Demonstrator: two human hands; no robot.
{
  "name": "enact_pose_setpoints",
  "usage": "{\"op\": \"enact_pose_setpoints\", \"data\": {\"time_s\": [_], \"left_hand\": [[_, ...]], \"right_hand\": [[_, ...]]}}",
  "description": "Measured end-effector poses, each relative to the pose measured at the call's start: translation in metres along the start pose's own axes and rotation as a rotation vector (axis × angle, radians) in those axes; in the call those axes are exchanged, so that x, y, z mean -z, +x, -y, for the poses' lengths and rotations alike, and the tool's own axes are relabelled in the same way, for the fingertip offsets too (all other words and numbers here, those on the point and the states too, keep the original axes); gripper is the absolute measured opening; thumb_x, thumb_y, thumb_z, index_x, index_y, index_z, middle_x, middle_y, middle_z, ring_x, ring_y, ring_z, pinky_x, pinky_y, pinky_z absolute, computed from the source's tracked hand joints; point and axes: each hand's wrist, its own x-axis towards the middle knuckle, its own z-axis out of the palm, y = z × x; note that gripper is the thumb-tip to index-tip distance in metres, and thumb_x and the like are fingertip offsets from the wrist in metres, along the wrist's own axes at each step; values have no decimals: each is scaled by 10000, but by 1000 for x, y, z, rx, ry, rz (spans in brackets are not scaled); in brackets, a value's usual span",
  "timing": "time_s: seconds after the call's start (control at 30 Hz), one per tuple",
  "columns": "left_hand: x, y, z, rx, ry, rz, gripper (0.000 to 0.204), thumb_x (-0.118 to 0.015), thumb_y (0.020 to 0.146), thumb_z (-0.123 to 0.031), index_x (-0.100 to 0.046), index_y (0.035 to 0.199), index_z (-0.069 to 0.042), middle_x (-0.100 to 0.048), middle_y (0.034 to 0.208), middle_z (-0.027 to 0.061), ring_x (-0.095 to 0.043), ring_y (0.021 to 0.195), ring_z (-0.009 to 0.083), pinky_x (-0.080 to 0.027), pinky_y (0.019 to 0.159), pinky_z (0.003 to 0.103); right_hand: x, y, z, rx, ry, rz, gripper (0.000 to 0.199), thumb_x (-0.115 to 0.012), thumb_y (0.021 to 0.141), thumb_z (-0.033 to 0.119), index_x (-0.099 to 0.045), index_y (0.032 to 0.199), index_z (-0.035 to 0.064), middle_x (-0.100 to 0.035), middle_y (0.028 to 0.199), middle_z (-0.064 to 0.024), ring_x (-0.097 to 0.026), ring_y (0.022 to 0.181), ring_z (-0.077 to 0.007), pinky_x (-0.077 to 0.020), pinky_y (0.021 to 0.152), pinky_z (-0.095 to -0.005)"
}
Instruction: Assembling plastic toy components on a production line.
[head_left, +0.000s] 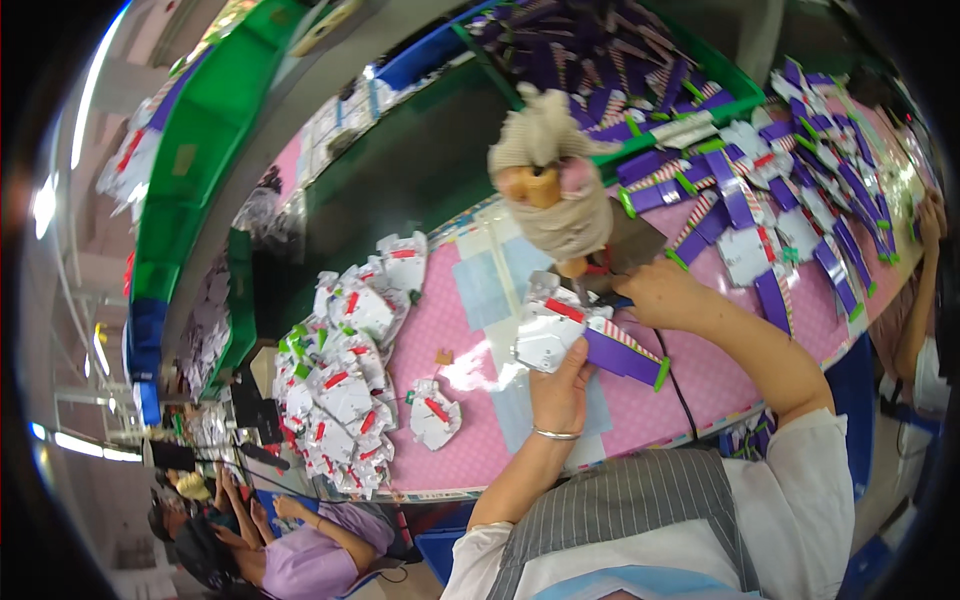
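Clamped in the left hand [560,385] is a silvery folded packet with a purple strip [575,340], while the right hand [660,295], fingers closed, presses a small tool [600,272] to its upper edge. Left of the grip lies a heap of silvery packets [345,390]; beyond it, to the right, many purple-stripped pieces [790,210] lie spread out, so the work looks midway.

A folded white paper piece [552,335] with red marks and a purple striped strip [625,355], green-tipped, is held above the pink tabletop [440,330] middle.
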Motion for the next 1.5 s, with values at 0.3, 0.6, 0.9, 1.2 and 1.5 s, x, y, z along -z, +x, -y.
{"op": "enact_pose_setpoints", "data": {"time_s": [0.3, 0.6, 0.9, 1.2, 1.5], "left_hand": [[3, 0, 3, -17, -100, 4, 393, -600, 847, 0, -473, 1212, -76, -579, 1135, 57, -576, 1029, 179, -499, 854, 333], [11, -27, 17, 64, -26, 27, 497, -594, 844, 2, -383, 1288, -74, -527, 1197, 86, -546, 1083, 205, -497, 881, 357], [90, -93, 11, -57, 629, 335, 756, -615, 830, -53, -165, 1437, -70, -359, 1319, 182, -463, 1165, 253, -457, 902, 330], [88, -78, 15, -256, 802, 276, 519, -530, 854, -47, -350, 1340, -13, -456, 1191, 175, -457, 1117, 237, -357, 961, 327], [261, -197, -31, -744, 69, -442, 601, -562, 856, -34, -256, 1373, -61, -411, 1323, 120, -432, 1202, 235, -361, 1003, 375]], "right_hand": [[-4, 3, 9, -33, -20, -8, 163, -619, 737, 190, -614, 837, 61, -646, 822, -155, -629, 786, -342, -488, 699, -451], [0, -12, 15, 87, -152, 58, 140, -601, 744, 182, -624, 848, 91, -650, 777, -134, -637, 763, -322, -484, 654, -453], [1, -58, 91, 272, -818, 301, 106, -600, 704, 173, -608, 754, 80, -622, 726, -87, -631, 745, -237, -442, 628, -347], [-2, -54, 31, 341, -17, 132, 223, -644, 640, 76, -592, 856, 94, -568, 813, -77, -569, 813, -267, -405, 694, -404], [-49, -85, 4, 160, -78, -410, 307, -620, 580, -15, -561, 872, 62, -546, 854, -125, -522, 838, -327, -388, 749, -411]]}}
